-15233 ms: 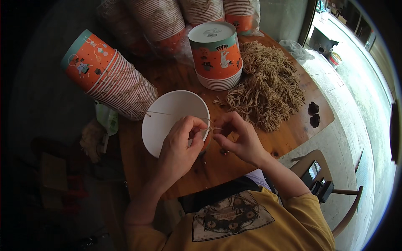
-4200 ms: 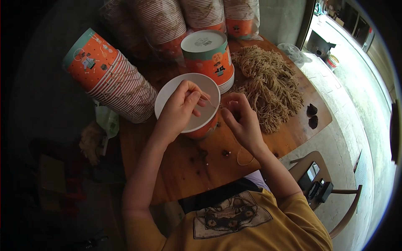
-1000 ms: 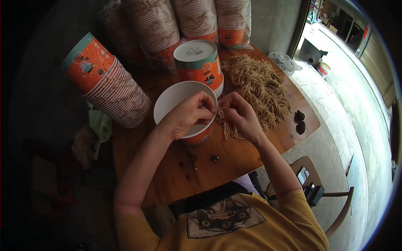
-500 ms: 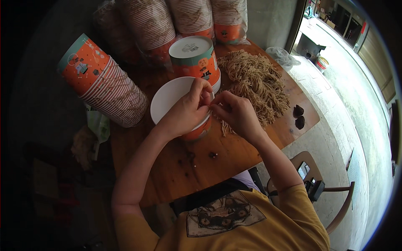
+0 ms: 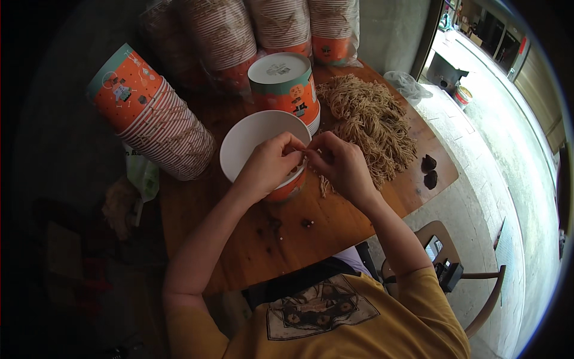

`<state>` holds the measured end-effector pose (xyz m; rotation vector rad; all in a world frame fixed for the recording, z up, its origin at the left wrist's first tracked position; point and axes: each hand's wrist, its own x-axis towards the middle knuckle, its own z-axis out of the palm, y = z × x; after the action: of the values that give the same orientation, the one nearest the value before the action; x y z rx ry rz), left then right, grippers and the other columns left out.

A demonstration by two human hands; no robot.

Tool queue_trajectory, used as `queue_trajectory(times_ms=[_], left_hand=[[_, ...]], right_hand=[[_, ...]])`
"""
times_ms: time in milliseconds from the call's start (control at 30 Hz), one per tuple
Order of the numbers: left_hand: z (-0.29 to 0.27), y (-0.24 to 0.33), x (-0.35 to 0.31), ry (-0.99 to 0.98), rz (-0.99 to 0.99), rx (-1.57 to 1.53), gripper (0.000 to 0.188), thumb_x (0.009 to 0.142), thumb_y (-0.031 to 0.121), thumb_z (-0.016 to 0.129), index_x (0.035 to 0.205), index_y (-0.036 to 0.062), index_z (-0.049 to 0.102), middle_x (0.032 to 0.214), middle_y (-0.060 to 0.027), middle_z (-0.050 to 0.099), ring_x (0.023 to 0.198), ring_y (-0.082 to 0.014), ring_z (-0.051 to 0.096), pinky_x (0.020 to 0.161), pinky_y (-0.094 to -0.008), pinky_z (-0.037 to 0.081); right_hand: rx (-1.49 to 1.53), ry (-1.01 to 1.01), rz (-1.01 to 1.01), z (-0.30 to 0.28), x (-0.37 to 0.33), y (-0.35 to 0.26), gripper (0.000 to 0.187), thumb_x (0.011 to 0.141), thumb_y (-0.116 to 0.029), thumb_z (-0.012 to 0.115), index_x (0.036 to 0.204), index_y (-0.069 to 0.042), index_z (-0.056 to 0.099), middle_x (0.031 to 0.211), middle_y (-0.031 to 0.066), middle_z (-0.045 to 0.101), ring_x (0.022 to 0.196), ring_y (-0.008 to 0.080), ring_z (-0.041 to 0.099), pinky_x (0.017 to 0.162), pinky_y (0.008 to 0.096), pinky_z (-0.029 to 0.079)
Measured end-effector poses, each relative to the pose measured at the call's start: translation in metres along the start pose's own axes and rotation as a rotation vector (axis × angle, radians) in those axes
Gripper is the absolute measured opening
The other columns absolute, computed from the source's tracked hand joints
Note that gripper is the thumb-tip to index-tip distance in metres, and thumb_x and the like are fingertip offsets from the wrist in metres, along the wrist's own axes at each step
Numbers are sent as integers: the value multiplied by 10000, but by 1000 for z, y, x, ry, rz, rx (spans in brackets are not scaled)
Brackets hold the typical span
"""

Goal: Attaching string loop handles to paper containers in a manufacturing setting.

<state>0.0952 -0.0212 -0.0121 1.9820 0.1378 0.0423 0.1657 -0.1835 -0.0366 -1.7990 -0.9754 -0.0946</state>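
Note:
A white-lined paper bucket (image 5: 242, 140) with an orange outside stands open-side up on the wooden table. At its near right rim, my left hand (image 5: 272, 164) and my right hand (image 5: 342, 164) meet fingertip to fingertip. Both are closed in a pinch on what looks like a thin cord, mostly hidden by the fingers. My left wrist crosses over the near side of the bucket. Just right of my right hand lies a heap of tan cords (image 5: 373, 122), a few strands trailing toward the bucket. Behind the bucket, an upside-down bucket stack (image 5: 284, 90) shows a white base.
A tilted stack of buckets (image 5: 161, 125) with cords along it leans at the left. Plastic-wrapped bucket stacks (image 5: 224, 36) line the back. Two dark lumps (image 5: 429, 170) lie near the table's right edge. A chair (image 5: 433, 236) holding a phone stands at the right.
My left hand has lowered slightly and its fingers have come closer to the right hand's. The whole view has shifted a little; the bucket stays in place.

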Motion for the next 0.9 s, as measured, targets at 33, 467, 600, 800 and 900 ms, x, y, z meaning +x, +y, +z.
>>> queue_trajectory(times_ms=[33,467,600,800,900], left_hand=[[0,0,1,0,2,-1,122,906,55,545,1018,11,571,842,-6,590,750,-54,541,677,-205,460],[7,6,3,99,-18,-153,94,855,15,550,947,-3,553,864,-47,615,772,-95,583,710,-241,490],[7,4,4,85,8,-300,187,840,-7,578,1008,28,504,909,-31,583,839,-94,556,752,-233,476],[2,5,2,27,1,-321,313,847,4,589,1116,41,434,928,-31,574,877,-106,543,806,-246,453],[3,3,1,24,5,-343,332,860,11,584,1144,41,414,927,-35,573,880,-110,542,819,-250,447]], right_hand=[[5,5,-9,0,0,0,127,822,-121,655,895,-35,598,632,73,586,522,132,530,525,283,435],[16,-36,89,-2,-1,-3,142,818,-147,650,882,-36,588,698,109,617,598,228,617,567,334,483],[179,4,147,8,-4,8,147,837,-144,634,883,-19,571,688,85,617,596,162,603,573,299,476],[470,97,207,22,-8,30,169,874,-159,607,891,-1,552,712,29,606,617,84,557,572,247,448],[544,92,227,18,-8,25,159,878,-159,607,895,-10,553,725,5,587,601,80,537,563,243,440]])
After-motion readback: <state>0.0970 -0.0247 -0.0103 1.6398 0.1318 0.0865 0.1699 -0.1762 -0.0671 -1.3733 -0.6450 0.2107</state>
